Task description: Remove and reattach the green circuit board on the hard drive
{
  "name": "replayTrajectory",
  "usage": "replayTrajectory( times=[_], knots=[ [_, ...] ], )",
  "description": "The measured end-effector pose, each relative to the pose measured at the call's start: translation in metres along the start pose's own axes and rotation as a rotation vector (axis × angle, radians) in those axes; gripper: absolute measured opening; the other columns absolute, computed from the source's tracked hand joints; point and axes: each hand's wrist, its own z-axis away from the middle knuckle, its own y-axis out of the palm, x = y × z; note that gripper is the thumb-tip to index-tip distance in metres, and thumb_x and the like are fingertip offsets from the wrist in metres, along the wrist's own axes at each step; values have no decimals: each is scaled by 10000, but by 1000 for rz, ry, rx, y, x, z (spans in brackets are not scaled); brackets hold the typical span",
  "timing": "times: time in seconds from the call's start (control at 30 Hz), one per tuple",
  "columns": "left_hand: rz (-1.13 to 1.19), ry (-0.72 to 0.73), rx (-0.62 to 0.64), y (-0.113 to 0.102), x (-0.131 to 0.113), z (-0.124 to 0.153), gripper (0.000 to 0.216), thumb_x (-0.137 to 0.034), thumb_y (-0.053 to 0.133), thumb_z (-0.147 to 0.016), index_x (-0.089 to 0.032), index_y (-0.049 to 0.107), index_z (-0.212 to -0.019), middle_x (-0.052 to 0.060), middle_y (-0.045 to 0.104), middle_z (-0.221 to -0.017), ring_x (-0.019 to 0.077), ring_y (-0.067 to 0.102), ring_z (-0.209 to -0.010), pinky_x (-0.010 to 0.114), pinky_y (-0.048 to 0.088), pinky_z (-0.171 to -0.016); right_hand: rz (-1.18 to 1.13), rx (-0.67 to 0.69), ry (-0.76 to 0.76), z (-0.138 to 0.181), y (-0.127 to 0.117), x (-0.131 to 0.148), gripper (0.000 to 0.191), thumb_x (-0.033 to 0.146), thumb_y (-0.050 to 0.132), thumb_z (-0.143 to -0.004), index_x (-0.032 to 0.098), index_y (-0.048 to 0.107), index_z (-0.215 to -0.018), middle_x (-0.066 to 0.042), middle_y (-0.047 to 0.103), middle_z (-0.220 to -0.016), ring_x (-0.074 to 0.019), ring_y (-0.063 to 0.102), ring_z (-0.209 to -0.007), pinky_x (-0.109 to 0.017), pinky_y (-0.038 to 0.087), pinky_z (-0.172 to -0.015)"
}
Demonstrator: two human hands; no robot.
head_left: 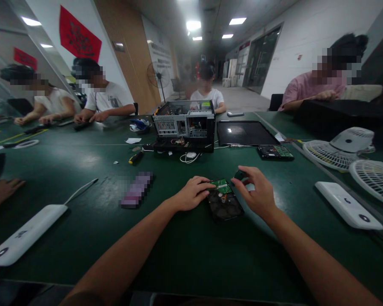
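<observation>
One hard drive [226,208] | long axis fore-aft, green end far | left fingers [205,185] spread | right fingers [250,171] pinching dark piece [239,174]

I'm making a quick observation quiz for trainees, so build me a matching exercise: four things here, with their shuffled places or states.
1. left hand
2. right hand
3. yellow-and-black tool
4. flat black panel

A. right of the computer case
B. pinching a small dark piece
C. touching the nearer hard drive
D. left of the computer case

Pairs: 1-C, 2-B, 3-D, 4-A
</observation>
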Motion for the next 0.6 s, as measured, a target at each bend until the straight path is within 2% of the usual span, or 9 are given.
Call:
replayTrajectory(
  times=[0.07, 0.23, 0.47, 0.6],
  knots=[
    [11, -9, -14, 1, 0, 0, 408, -297, 509, -1013, -334, 561, -1417, 69, 546, -1405, 267, 466, -1318, 505, 374, -1132, 9, 1, -11, -1, -1, 0, 420, 305, 681, -912, 266, 572, -1316, -97, 647, -1151, -206, 696, -847, -381, 636, -707],
    [18, -13, -34, 2, -2, 0, 401, -293, 515, -1008, -314, 571, -1405, 69, 558, -1397, 264, 480, -1305, 493, 375, -1129, -74, 32, -11, 0, 0, -3, 478, 244, 596, -949, 272, 490, -1414, -112, 622, -1281, -237, 691, -1008, -410, 650, -781],
    [8, -14, -45, 2, -3, 0, 393, -290, 504, -1011, -312, 577, -1397, 69, 565, -1384, 262, 486, -1296, 491, 379, -1125, 14, -44, -38, -1, 0, -3, 424, 275, 707, -884, 262, 578, -1288, -83, 608, -1133, -165, 668, -767, -361, 639, -672],
    [8, -20, -42, 3, -1, 0, 396, -295, 504, -1008, -313, 573, -1398, 69, 560, -1395, 265, 482, -1302, 496, 380, -1125, -38, -15, -49, -2, -2, 0, 421, 239, 654, -910, 258, 555, -1319, -101, 614, -1213, -202, 685, -905, -363, 644, -713]
  ],
)
